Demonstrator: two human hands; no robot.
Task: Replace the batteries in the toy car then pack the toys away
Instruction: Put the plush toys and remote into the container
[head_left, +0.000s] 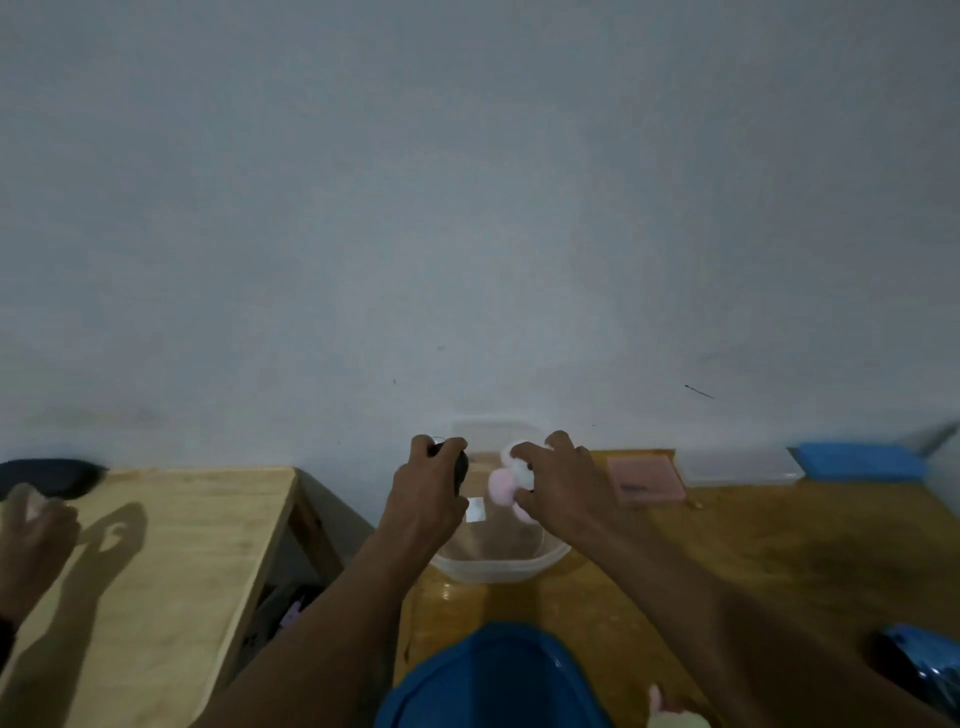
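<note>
Far left edge: another person's hand (32, 530), fingers curled, contents too blurred to tell; just behind it a dark rounded object (52, 475) lies on the light wooden table (182, 545). Centre: left hand (428, 493) grips a small dark object (460, 467), fingers wrapped over its top; too blurred to identify further. It is held over the left rim of the clear plastic container (498, 564), which stands open on the darker wooden table (779, 561), near the wall. Right hand (561, 488) pinches a pink and white plush toy (511, 480) above the container's opening, close beside the left hand. Right of this: pink flat box (644, 480), then a pale translucent lid (737, 467), then a blue box (857, 460), all along the wall. Near edge: blue lid (493, 675); a shiny dark blue item (919, 670) at lower right.
</note>
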